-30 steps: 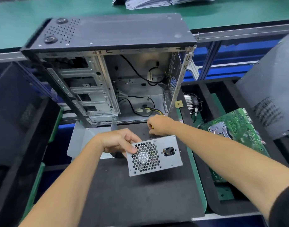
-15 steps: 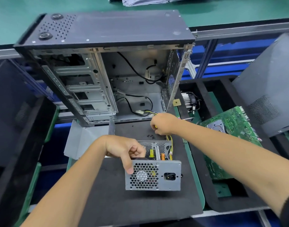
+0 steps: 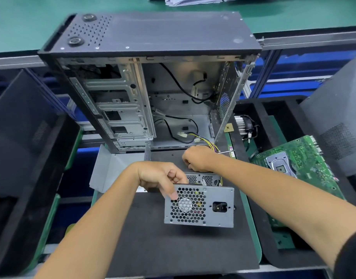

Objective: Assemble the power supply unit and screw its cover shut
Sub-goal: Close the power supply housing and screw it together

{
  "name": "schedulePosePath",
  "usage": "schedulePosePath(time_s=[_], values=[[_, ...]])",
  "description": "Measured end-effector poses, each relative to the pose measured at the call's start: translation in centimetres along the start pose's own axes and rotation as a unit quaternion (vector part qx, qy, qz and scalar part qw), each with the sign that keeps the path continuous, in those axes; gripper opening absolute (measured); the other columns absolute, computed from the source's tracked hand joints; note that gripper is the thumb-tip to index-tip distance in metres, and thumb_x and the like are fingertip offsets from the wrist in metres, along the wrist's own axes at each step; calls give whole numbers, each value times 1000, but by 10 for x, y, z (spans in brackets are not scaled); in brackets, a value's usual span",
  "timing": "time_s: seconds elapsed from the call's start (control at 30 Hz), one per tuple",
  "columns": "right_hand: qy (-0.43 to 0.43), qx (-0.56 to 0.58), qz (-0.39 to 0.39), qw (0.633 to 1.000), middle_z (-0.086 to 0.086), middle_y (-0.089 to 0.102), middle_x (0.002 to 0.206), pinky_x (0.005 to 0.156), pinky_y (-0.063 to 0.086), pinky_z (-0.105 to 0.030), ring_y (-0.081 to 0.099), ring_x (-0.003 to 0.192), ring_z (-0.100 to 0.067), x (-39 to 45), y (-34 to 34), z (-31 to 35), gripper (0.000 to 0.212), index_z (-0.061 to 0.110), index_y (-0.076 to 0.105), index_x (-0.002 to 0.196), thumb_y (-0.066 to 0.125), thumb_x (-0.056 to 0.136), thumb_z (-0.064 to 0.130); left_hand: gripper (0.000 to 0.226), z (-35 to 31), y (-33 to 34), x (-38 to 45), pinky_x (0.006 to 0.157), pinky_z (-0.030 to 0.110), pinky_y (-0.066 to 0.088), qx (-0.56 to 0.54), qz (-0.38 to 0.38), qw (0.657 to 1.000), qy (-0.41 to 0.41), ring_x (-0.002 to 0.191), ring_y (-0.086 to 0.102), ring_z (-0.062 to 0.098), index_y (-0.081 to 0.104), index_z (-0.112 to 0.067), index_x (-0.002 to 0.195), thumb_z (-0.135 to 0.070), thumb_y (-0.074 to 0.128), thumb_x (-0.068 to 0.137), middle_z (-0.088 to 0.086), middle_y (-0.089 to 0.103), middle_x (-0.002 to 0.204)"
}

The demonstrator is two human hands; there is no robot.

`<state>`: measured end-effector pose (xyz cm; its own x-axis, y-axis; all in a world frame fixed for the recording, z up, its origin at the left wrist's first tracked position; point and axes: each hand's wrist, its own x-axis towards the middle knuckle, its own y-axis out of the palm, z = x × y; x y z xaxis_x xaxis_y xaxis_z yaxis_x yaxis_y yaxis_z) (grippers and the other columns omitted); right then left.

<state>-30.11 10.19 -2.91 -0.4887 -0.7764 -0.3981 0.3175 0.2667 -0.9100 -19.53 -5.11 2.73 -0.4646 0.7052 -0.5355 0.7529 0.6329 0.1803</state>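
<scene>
The grey power supply unit [image 3: 199, 206] stands on the black foam mat [image 3: 173, 248], its honeycomb fan grille and power socket facing me. Its top is open and shows parts inside. My left hand [image 3: 163, 178] grips its upper left corner, with the thumb on the grille. My right hand [image 3: 197, 158] is curled just behind the unit, holding a screwdriver whose thin metal shaft [image 3: 226, 152] sticks out to the right. Yellow and black wires [image 3: 208, 143] run past this hand into the case. A bent grey metal cover [image 3: 112, 170] lies on the mat's left rear.
An open computer case [image 3: 153, 97] stands behind the mat. A green motherboard [image 3: 294, 164] and a cooler fan [image 3: 243, 123] lie in black trays on the right. Dark side panels lean at the left [image 3: 22, 127] and right [image 3: 338, 117].
The power supply unit has tipped from leaning back to upright, its fan face square to me, and sits slightly nearer. My right hand stayed behind it.
</scene>
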Motion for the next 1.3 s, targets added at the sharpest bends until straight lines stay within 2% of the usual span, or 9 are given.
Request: schedulePosePath(time_s=[0.2,0.3,0.37,0.57,0.77,0.93,1.07,1.2,1.3], values=[[0,23,-1,1000,-5,66,97,61,40,-29,61,88,-26,-1,-3,-1,21,16,65,92,54,80,2,23,2,-5,-1,67,20,53,-49,-21,998,20,80,67,13,72,-13,93,0,67,75,2,71,89],[19,85,-24,996,-4,69,96,72,47,-28,61,91,-23,-6,-20,-2,23,15,69,90,54,80,2,29,6,-10,-3,69,25,55,-92,-72,992,42,83,69,18,71,-7,104,-6,71,75,9,72,97],[16,127,-55,990,0,70,98,76,39,-22,59,88,-13,-13,-44,-4,18,13,72,89,56,84,6,32,11,-15,-3,76,30,55,-113,-119,984,68,89,69,22,67,-5,111,-7,70,79,13,71,104],[-32,215,-116,969,18,62,77,64,39,-14,54,73,3,-47,-108,13,6,18,70,80,67,86,19,17,18,-13,-3,58,17,47,-180,-197,955,132,66,57,6,56,-14,97,-10,65,83,-4,61,74],[-63,204,-84,973,11,65,81,75,40,-25,57,79,-9,-66,-108,45,9,17,69,84,69,87,26,32,27,-7,-4,62,17,42,-188,-243,942,136,60,46,4,56,-5,106,-17,72,81,-11,53,62],[-52,188,-67,978,7,68,89,86,48,-37,60,88,-15,-72,-105,53,7,19,72,92,69,86,21,54,30,-1,-7,67,15,44,-209,-237,936,158,63,48,6,67,-7,97,-35,91,56,-4,54,66],[-51,179,-72,980,5,70,89,86,49,-36,62,85,-15,-76,-102,55,7,20,73,90,68,86,19,40,37,-1,-9,71,17,48,-215,-257,929,157,73,54,9,57,3,112,-11,73,78,1,59,79],[-41,201,-91,974,2,70,85,74,48,-28,62,76,-14,-78,-100,55,9,16,73,89,66,84,15,10,34,5,-10,63,16,48,-226,-280,917,171,66,52,10,64,-5,84,-1,69,77,1,57,69],[-35,204,-88,974,5,68,82,73,49,-27,60,75,-11,-77,-100,54,5,15,71,84,67,83,13,15,33,7,-9,54,15,46,-234,-303,908,172,55,53,7,65,-14,65,-3,65,75,-2,58,59]])
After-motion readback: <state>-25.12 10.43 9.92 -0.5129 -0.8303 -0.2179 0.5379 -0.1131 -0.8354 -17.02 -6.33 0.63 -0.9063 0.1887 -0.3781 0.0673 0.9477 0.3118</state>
